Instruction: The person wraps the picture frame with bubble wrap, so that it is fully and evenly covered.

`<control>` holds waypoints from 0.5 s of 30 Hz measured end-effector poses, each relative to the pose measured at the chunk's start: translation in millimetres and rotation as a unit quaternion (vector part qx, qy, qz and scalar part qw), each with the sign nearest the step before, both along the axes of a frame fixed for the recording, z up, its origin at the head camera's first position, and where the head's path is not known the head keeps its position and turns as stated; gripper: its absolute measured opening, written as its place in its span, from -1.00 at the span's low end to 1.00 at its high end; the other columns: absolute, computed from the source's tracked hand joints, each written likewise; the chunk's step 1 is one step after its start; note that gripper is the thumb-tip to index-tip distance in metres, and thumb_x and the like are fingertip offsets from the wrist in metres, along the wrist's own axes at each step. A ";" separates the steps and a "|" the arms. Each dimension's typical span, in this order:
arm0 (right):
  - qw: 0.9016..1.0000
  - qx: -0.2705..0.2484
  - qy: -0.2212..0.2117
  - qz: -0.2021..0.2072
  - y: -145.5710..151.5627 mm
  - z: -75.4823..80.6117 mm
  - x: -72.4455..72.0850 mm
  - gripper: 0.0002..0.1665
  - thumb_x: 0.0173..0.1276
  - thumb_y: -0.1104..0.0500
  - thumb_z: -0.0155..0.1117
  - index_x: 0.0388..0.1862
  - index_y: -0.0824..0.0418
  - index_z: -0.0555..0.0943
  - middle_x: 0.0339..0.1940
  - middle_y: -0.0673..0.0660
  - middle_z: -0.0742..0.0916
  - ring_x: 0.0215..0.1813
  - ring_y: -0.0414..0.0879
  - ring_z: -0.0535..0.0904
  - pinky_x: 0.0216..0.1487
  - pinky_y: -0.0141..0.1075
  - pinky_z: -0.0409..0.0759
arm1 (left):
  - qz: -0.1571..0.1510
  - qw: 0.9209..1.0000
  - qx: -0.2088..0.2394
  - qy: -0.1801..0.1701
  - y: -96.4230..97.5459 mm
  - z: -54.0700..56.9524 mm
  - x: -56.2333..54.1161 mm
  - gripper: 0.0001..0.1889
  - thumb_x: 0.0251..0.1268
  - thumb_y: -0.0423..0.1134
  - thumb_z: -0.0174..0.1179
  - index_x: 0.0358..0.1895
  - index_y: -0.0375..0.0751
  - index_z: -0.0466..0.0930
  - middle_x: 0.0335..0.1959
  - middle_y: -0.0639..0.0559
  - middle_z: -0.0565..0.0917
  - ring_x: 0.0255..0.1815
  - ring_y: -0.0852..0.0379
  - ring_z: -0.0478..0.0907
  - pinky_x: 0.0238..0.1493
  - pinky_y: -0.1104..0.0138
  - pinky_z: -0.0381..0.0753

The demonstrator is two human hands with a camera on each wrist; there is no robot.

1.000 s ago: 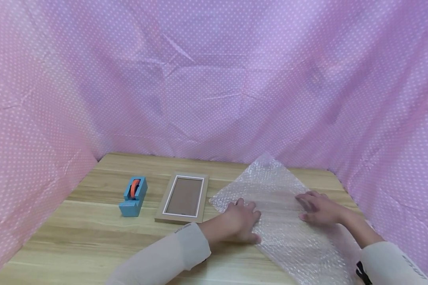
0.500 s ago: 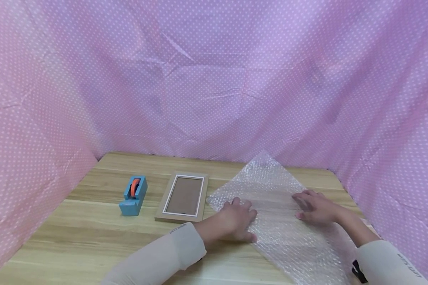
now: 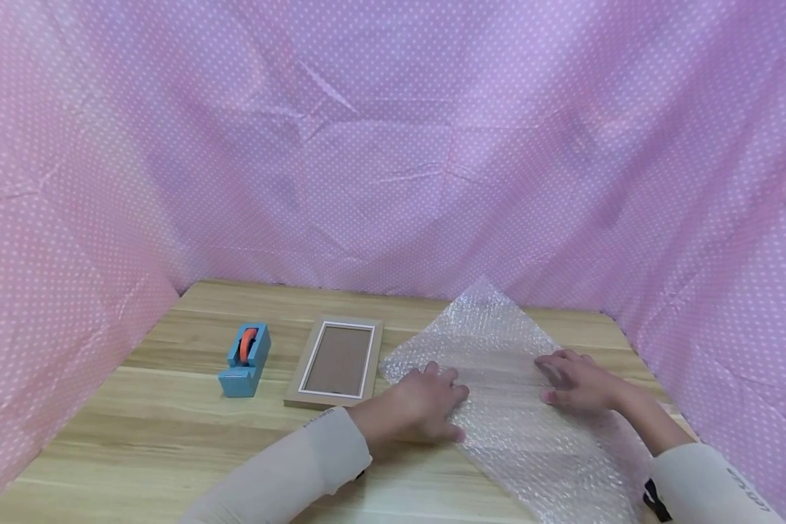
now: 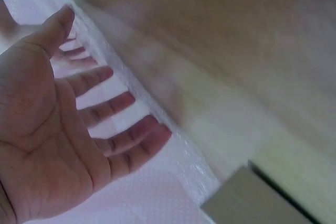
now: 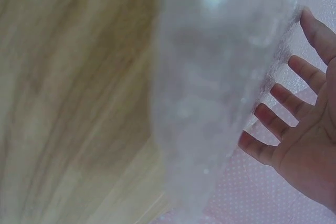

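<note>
A sheet of clear bubble wrap (image 3: 517, 437) lies cornerwise on the right side of the wooden table, one corner pointing to the back. My left hand (image 3: 429, 404) rests on its left edge with fingers spread; in the left wrist view the fingertips (image 4: 160, 129) meet the sheet along its edge. On the sheet's right part, my right hand (image 3: 579, 382) presses with its fingertips, the fingers lightly bent and apart. The right wrist view shows that palm (image 5: 310, 156) facing the bubble wrap. Neither hand grips anything.
Left of the bubble wrap lies a picture frame (image 3: 373, 364) with a white inner border. Farther left stands a blue tape dispenser (image 3: 254, 364) with an orange roll. Pink dotted cloth (image 3: 393, 182) hangs behind and beside the table (image 3: 137, 422).
Both hands have shifted slightly to the left, and the bubble wrap has slid left with them, its left corner now nearer the picture frame. The frame and tape dispenser stay put.
</note>
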State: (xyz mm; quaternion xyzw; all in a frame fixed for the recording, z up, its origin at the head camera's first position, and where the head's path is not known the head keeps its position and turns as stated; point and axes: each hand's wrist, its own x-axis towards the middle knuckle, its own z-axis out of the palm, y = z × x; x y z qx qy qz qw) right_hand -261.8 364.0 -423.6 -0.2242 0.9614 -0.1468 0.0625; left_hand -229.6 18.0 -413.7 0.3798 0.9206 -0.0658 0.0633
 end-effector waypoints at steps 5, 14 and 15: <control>1.000 -0.001 0.009 0.002 0.4 -1.5 -0.7 -0.18 0.28 -0.20 0.47 0.38 0.21 0.52 0.29 0.46 0.50 0.21 0.46 0.41 0.12 0.40 0.44 | -0.038 0.998 0.033 -0.027 -20.9 12.2 -32.5 -0.41 0.38 0.28 0.20 0.36 0.12 0.49 0.29 0.09 0.52 0.20 0.01 0.49 0.11 0.15 0.61; 1.000 0.001 0.006 0.006 0.2 -0.7 -1.4 -0.17 0.31 -0.22 0.44 0.40 0.21 0.50 0.30 0.44 0.49 0.21 0.42 0.42 0.12 0.39 0.45 | 0.053 0.981 0.174 -0.069 -107.5 28.5 -108.4 -0.44 0.50 -0.07 0.22 0.45 -0.23 0.42 0.41 -0.19 0.49 0.42 -0.18 0.41 0.44 -0.01 0.38; 1.000 0.002 0.006 0.006 0.3 -0.7 -1.4 -0.16 0.31 -0.22 0.44 0.40 0.21 0.50 0.30 0.43 0.50 0.20 0.41 0.42 0.11 0.39 0.46 | 0.059 0.978 0.185 -0.075 -116.4 28.8 -114.2 -0.44 0.50 -0.09 0.21 0.44 -0.26 0.42 0.40 -0.21 0.49 0.42 -0.19 0.41 0.45 -0.02 0.37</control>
